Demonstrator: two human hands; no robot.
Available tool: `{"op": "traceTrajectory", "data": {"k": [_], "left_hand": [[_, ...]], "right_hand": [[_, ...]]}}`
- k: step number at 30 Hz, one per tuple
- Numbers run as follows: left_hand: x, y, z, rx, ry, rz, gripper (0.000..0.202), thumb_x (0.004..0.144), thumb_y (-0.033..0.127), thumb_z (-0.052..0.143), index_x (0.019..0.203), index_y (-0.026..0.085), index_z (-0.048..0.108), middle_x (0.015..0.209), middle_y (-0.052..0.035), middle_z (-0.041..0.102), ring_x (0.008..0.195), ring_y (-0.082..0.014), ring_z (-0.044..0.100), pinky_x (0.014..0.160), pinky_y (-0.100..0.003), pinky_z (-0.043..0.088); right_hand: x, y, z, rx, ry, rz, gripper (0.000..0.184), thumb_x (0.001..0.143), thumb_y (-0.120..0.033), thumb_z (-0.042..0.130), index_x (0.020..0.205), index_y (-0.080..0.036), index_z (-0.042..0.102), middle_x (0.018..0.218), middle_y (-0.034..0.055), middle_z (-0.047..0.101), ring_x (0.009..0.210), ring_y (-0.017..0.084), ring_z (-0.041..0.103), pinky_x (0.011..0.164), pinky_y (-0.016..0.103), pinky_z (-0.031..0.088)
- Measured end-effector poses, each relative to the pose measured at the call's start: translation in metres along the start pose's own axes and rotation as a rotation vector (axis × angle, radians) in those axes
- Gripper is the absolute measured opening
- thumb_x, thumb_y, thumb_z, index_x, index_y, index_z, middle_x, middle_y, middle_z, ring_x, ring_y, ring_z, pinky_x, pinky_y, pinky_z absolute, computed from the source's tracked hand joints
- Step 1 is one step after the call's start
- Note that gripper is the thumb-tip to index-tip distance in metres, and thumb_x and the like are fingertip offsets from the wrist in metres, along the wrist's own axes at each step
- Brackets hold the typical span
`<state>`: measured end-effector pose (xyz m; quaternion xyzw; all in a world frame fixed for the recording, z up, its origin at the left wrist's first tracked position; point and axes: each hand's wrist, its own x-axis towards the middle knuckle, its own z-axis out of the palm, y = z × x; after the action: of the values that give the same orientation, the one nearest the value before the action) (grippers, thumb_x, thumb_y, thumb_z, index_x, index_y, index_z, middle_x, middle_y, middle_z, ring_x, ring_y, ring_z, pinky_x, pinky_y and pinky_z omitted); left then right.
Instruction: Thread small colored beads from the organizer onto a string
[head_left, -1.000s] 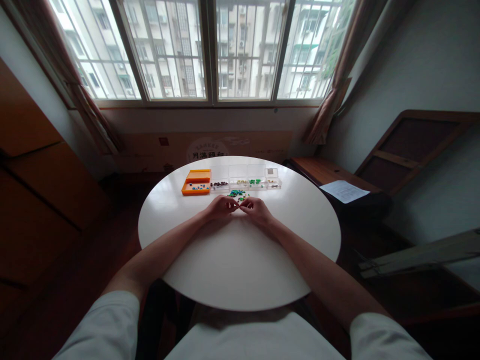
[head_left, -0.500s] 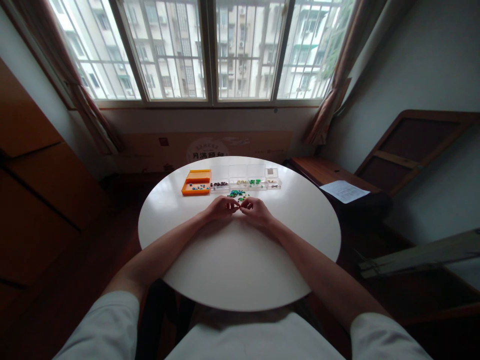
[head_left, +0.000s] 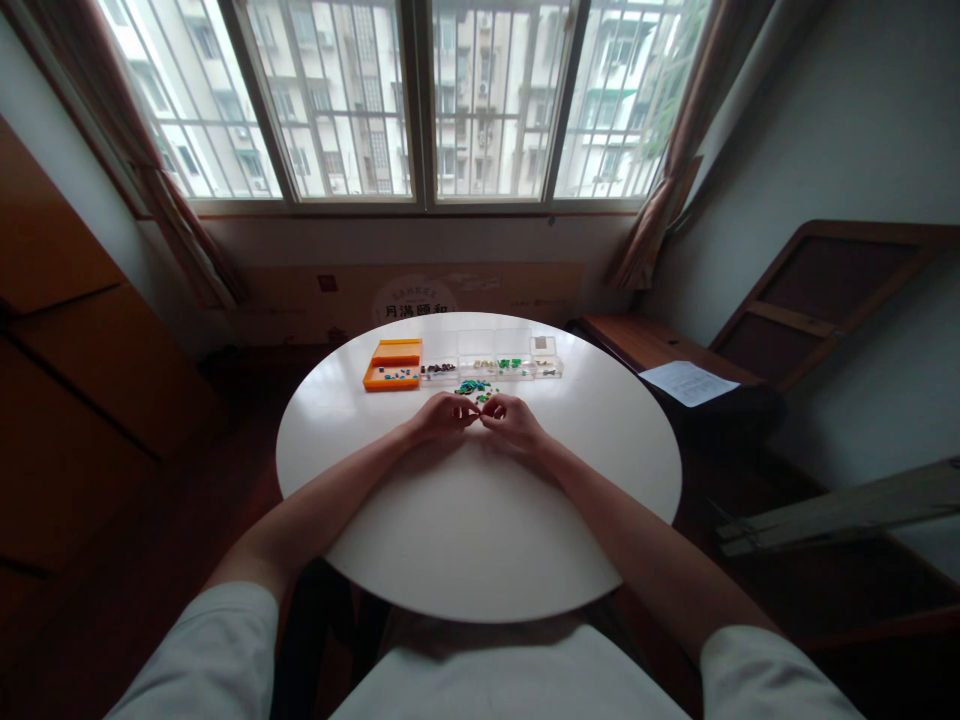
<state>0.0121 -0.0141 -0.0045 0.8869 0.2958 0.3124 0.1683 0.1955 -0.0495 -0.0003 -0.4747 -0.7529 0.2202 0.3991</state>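
Note:
My left hand (head_left: pixel 444 414) and my right hand (head_left: pixel 513 420) meet fingertip to fingertip over the middle of the white round table (head_left: pixel 465 530). Both are closed in a pinch. Whatever sits between the fingertips is too small to make out. Just beyond them lies a loose pile of small green and blue pieces (head_left: pixel 474 386). Behind the pile stands a row of clear plastic boxes (head_left: pixel 480 370) holding dark, cream and green small pieces. An orange box (head_left: pixel 391 382) with its lid raised is at the left end of the row, with several small blue pieces inside.
A sheet of printed paper (head_left: pixel 690 383) rests on a dark seat to the right of the table. Beyond the table, a long cardboard panel (head_left: pixel 300 290) leans below the barred window (head_left: pixel 420 110). A wooden cabinet (head_left: pixel 82 380) stands at the left.

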Motion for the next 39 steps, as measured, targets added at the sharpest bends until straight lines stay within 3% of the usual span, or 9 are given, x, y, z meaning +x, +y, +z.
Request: {"op": "traceTrajectory", "data": {"k": [39], "left_hand": [[-0.0004,-0.0009,-0.0017,-0.076,0.074,-0.013,0.021,0.078,0.025,0.055,0.087,0.014,0.071,0.062,-0.0007,0.062,0.051,-0.0055,0.049,0.051,-0.015,0.039]], "right_hand": [[0.0015,-0.0015,-0.0011,0.074,0.032,-0.043,0.013,0.073,-0.026,0.061,0.074,-0.014,0.065,0.071,0.0037,0.064,0.057,0.011,0.052,0.056,0.023,0.043]]}}
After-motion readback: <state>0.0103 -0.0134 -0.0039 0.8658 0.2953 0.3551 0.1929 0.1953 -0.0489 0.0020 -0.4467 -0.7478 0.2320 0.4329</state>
